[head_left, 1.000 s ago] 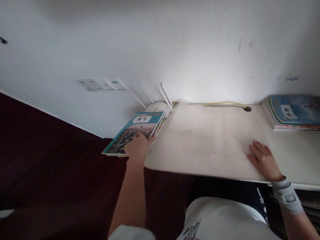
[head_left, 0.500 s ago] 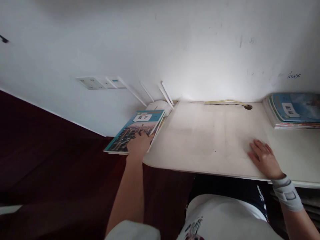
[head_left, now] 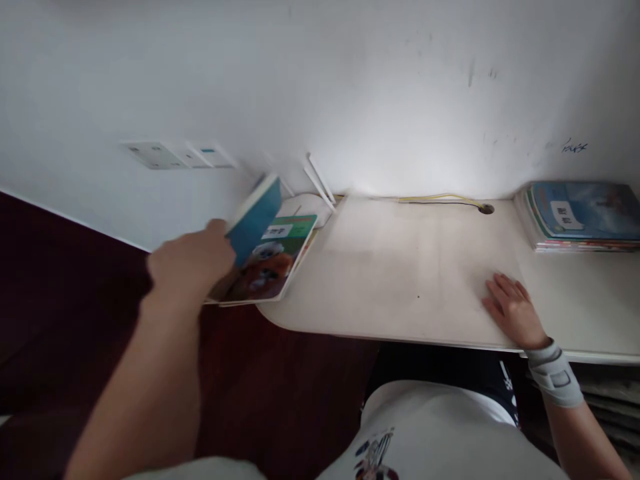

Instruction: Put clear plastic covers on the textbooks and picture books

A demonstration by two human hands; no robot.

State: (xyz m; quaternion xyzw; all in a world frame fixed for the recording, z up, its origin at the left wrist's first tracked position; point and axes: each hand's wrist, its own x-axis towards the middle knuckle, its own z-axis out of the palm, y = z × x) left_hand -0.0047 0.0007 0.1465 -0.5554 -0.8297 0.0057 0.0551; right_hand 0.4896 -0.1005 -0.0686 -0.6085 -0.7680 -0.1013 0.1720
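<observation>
My left hand (head_left: pixel 189 261) grips a teal maths textbook (head_left: pixel 255 219), raised and tilted on edge over the desk's left end, its cover turned away and blurred. Beneath it lies a book with a green top band and an orange animal picture on its cover (head_left: pixel 265 261), at the end of the cream desk (head_left: pixel 395 280). My right hand (head_left: pixel 510 310) rests flat and open on the desktop near the front edge, touching nothing else. A grey wrist brace (head_left: pixel 554 373) wraps that wrist.
A stack of textbooks (head_left: pixel 583 217) lies at the desk's back right. A white router (head_left: pixel 305 208) with thin antennas stands behind the books, below wall sockets (head_left: pixel 175 155). A yellow cable (head_left: pixel 440 199) runs to a desk grommet (head_left: pixel 485 209). Dark red flooring lies left.
My left hand has lifted the teal maths book off the pile and moved left, tilting it up and uncovering the book with the animal picture. My right hand has hardly moved.
</observation>
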